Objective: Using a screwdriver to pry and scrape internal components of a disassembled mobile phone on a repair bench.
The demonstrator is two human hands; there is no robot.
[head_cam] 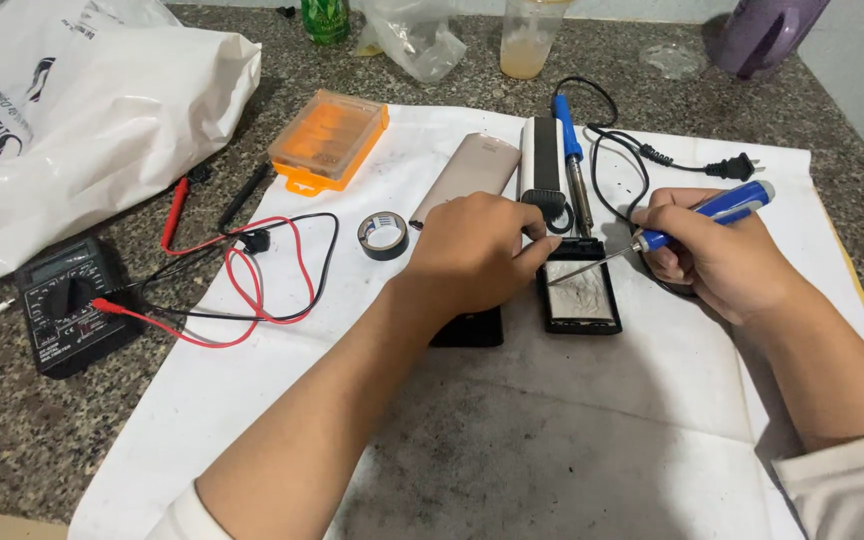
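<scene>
At frame centre, the left hand (472,255) pinches the top edge of a small black open-faced plastic case (580,297). The right hand (712,255) grips a blue-handled metal screwdriver (692,218), tip inside. The case looks light, rigid and fragile; its side rims seem safest to hold. White paper (572,430) below lies open; the black cord (617,150) crowds above.

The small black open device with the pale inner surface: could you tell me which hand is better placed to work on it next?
Probably the right hand: it holds the blue-handled screwdriver, whose tip lies on the black open device. The left hand steadies its top edge.
</scene>
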